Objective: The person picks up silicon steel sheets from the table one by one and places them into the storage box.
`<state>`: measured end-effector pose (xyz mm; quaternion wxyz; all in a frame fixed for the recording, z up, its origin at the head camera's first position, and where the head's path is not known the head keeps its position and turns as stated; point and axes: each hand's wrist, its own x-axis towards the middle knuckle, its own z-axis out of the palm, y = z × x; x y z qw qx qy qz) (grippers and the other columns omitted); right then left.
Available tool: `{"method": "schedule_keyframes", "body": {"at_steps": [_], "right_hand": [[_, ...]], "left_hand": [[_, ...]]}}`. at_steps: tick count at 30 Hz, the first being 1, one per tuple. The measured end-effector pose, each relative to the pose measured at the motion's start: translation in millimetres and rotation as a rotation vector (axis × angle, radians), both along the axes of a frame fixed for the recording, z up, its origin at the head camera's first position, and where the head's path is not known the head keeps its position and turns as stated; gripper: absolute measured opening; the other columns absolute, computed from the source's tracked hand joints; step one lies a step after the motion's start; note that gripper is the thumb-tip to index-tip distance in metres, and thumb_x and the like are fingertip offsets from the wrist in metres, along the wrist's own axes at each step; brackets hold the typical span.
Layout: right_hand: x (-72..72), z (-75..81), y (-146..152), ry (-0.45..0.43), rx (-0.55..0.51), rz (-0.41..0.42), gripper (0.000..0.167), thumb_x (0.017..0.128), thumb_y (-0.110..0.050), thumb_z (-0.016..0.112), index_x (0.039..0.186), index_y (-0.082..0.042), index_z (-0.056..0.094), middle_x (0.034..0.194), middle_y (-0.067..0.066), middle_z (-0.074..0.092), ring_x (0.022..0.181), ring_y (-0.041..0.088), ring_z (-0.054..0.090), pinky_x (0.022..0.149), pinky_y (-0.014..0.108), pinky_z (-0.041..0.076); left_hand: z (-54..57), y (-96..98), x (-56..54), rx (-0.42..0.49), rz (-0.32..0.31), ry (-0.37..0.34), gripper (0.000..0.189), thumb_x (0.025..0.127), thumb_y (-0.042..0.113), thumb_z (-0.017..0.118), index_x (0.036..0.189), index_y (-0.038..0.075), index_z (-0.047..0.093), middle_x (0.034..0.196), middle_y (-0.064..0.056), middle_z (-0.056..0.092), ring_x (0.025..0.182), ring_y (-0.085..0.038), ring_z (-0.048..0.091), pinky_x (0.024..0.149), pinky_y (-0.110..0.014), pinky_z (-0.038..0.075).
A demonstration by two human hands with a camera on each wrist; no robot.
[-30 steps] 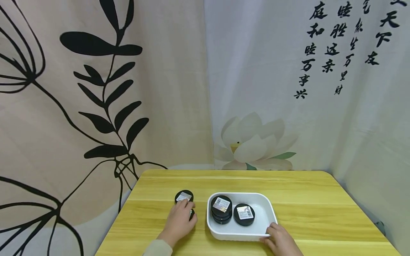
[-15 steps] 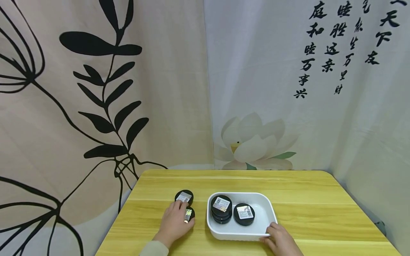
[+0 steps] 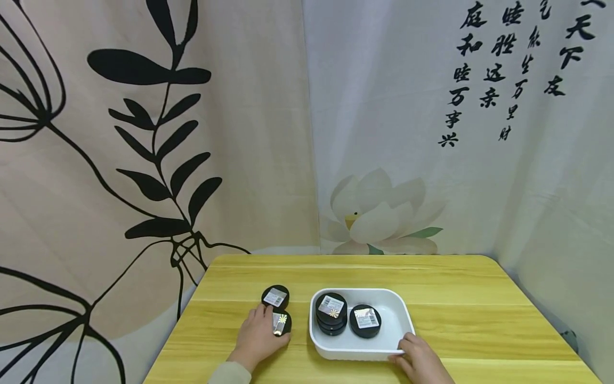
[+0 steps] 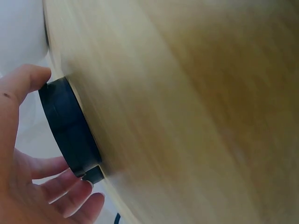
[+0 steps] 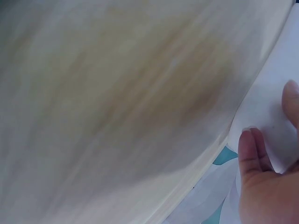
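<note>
My left hand (image 3: 259,337) spans a flat black round jar (image 3: 282,322) on the table, with the thumb at its near edge and the fingers at its far side. In the left wrist view, the thumb touches one side of this jar (image 4: 70,126) and the fingertips lie against the other. A second black jar (image 3: 275,297) with a silver label sits just behind it. My right hand (image 3: 422,358) grips the front right corner of a white plastic tray (image 3: 360,354). Inside the tray are a stack of black jars (image 3: 331,314) and a single jar (image 3: 365,321) beside it.
The wooden table (image 3: 460,304) reaches back to a hanging curtain (image 3: 259,128) printed with plants, a lotus and black writing. The tray stands to the right of the left hand, a short gap away.
My left hand has shifted slightly left and toward me, uncovering more of the near jar and its label. The right hand and the tray have stayed put.
</note>
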<state>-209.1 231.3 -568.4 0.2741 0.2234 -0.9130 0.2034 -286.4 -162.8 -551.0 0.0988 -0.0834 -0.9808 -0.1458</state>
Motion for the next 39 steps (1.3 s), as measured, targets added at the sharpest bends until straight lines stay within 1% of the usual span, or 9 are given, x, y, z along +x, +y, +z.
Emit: {"method": "schedule_keyframes", "body": {"at_steps": [4, 10, 16, 20, 25, 31, 39], "right_hand": [[0.4, 0.4, -0.8, 0.006, 0.004, -0.006, 0.030, 0.069, -0.023, 0.088, 0.071, -0.022, 0.058, 0.078, -0.016, 0.047, 0.070, -0.002, 0.040, 0.061, 0.025, 0.041], [1.2, 0.4, -2.1, -0.018, -0.006, -0.035, 0.030, 0.069, -0.022, 0.088, 0.071, -0.024, 0.058, 0.078, -0.018, 0.046, 0.071, -0.001, 0.042, 0.063, 0.026, 0.043], [-0.9, -1.3, -0.5, 0.022, -0.003, -0.010, 0.031, 0.068, -0.022, 0.088, 0.071, -0.023, 0.057, 0.078, -0.016, 0.046, 0.069, -0.001, 0.042, 0.062, 0.026, 0.042], [0.1, -1.0, -1.4, 0.014, -0.009, -0.011, 0.031, 0.068, -0.021, 0.088, 0.071, -0.023, 0.057, 0.078, -0.017, 0.046, 0.070, -0.002, 0.042, 0.062, 0.025, 0.042], [1.3, -0.3, -3.4, -0.003, -0.024, -0.026, 0.031, 0.068, -0.020, 0.088, 0.071, -0.024, 0.058, 0.079, -0.019, 0.045, 0.071, -0.003, 0.043, 0.063, 0.025, 0.044], [0.8, -0.9, -2.2, 0.000, -0.020, -0.022, 0.031, 0.067, -0.019, 0.088, 0.070, -0.024, 0.058, 0.078, -0.018, 0.046, 0.071, -0.002, 0.042, 0.063, 0.025, 0.043], [0.7, -1.3, -0.9, -0.007, -0.007, -0.018, 0.030, 0.069, -0.022, 0.088, 0.071, -0.024, 0.059, 0.078, -0.017, 0.047, 0.071, -0.001, 0.042, 0.063, 0.026, 0.043]], "left_hand": [[-1.9, -0.8, -0.1, 0.012, 0.014, -0.018, 0.096, 0.069, 0.058, 0.081, 0.133, -0.007, 0.053, 0.132, -0.024, 0.055, 0.118, -0.037, 0.055, 0.099, -0.053, 0.048], [-5.9, -1.6, -4.3, 0.017, 0.028, -0.032, 0.095, 0.066, 0.060, 0.082, 0.127, -0.007, 0.053, 0.122, -0.021, 0.057, 0.107, -0.033, 0.057, 0.089, -0.051, 0.052], [-6.3, -1.9, -6.8, 0.030, 0.054, -0.081, 0.094, 0.064, 0.061, 0.083, 0.121, -0.007, 0.056, 0.111, -0.018, 0.057, 0.100, -0.030, 0.057, 0.084, -0.050, 0.052], [-6.3, -2.3, -5.7, 0.039, 0.056, -0.098, 0.094, 0.063, 0.062, 0.083, 0.121, -0.008, 0.056, 0.110, -0.018, 0.056, 0.099, -0.030, 0.056, 0.084, -0.050, 0.052], [-7.2, -3.2, -6.5, 0.047, 0.049, -0.105, 0.095, 0.063, 0.060, 0.083, 0.121, -0.009, 0.055, 0.108, -0.018, 0.056, 0.097, -0.029, 0.055, 0.084, -0.049, 0.053], [-8.0, -3.8, -7.9, 0.045, 0.042, -0.109, 0.095, 0.063, 0.060, 0.084, 0.122, -0.010, 0.055, 0.107, -0.017, 0.055, 0.095, -0.029, 0.055, 0.083, -0.049, 0.053], [-7.0, -2.2, -7.1, 0.079, 0.040, -0.102, 0.093, 0.062, 0.057, 0.085, 0.122, -0.009, 0.056, 0.108, -0.016, 0.055, 0.096, -0.027, 0.055, 0.081, -0.047, 0.053]]}}
